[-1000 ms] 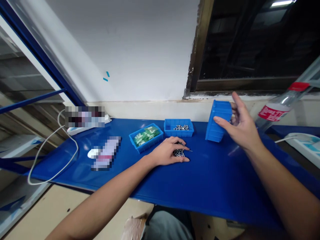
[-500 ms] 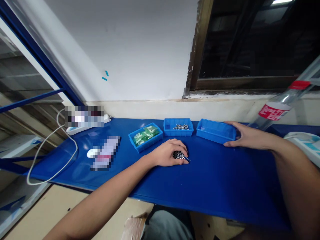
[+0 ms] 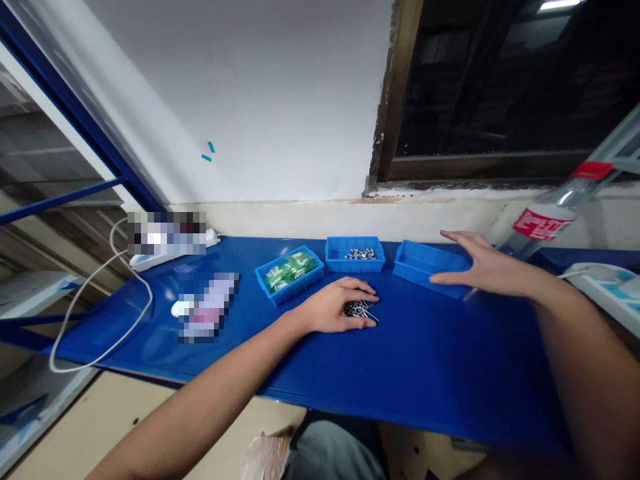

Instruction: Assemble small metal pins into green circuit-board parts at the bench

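A second ago the right hand [image 3: 493, 268] held the right box [image 3: 413, 271] tipped up; now that box sits on the counter [image 3: 400, 360], fingers spread apart at its partly hidden end. The left hand [image 3: 333, 307] still curves around the nails [image 3: 356, 309], fingers apart. Behind sit a middle box [image 3: 355, 266] and a packet box [image 3: 301, 286]; a bottle [image 3: 543, 223] stands rightward.
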Demonstrator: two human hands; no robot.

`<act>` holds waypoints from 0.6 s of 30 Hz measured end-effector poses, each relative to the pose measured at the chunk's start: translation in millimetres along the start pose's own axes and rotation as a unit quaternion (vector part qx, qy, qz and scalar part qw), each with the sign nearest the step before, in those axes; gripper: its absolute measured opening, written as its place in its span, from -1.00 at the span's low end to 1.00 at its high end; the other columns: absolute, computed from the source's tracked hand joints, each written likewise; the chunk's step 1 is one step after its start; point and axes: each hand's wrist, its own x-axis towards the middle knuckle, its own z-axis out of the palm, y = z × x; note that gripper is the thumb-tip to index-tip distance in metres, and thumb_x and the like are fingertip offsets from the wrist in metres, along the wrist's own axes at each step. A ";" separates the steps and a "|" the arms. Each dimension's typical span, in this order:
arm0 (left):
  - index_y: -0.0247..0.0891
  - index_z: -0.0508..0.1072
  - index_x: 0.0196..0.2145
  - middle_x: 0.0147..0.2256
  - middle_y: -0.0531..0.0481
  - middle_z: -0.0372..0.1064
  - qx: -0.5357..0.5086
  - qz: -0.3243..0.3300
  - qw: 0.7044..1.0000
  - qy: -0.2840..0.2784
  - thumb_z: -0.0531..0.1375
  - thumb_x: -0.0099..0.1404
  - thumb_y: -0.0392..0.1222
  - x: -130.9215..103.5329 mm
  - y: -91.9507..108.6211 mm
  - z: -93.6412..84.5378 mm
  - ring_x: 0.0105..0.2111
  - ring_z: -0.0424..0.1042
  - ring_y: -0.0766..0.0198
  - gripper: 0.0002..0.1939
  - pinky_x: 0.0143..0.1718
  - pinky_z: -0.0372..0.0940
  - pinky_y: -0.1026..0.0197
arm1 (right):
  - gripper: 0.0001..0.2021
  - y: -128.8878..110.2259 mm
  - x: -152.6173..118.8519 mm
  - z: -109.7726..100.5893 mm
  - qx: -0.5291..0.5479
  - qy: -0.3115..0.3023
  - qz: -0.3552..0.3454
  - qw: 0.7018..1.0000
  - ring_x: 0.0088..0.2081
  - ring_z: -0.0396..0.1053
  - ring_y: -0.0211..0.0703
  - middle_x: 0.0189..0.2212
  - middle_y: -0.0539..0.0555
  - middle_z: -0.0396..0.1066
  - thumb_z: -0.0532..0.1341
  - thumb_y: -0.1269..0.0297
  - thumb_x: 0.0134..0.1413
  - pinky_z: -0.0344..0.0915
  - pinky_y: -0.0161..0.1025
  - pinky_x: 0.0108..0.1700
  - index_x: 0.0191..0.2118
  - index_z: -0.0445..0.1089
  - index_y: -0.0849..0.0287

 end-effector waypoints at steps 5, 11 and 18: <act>-0.16 0.62 0.09 0.15 -0.19 0.50 -0.010 -0.019 1.000 0.003 0.37 0.36 0.08 0.0 1.3 0.0 0.19 0.46 0.02 -0.56 0.28 0.31 -0.03 | -0.01 -51.7 24.8 25.6 0.036 0.057 -0.167 0.984 0.46 0.09 0.34 0.45 0.20 0.12 0.36 -0.36 0.00 0.11 0.28 0.46 0.47 0.13 -0.05; -0.09 0.64 0.07 0.16 -0.14 0.52 -0.011 0.011 1.000 -0.017 0.34 0.40 -0.04 1.9 4.1 -2.5 0.20 0.46 0.03 -0.68 0.33 0.25 -0.09 | 0.12 -79.7 68.8 52.8 0.005 -0.020 -0.242 0.970 0.47 0.04 0.42 0.46 0.23 0.12 0.45 -0.32 -0.11 0.12 0.34 0.43 0.51 0.07 -0.03; -0.16 0.66 0.00 0.04 -0.13 0.60 -0.042 -0.011 0.999 -0.008 0.28 0.42 -0.13 3.2 7.6 -4.6 0.07 0.54 0.08 -0.75 0.22 0.34 0.00 | 0.08 -95.9 82.9 50.8 0.018 -0.047 -0.205 0.977 0.26 0.34 0.37 0.26 0.25 0.28 0.53 -0.17 -0.23 0.33 0.17 0.30 0.44 0.21 0.03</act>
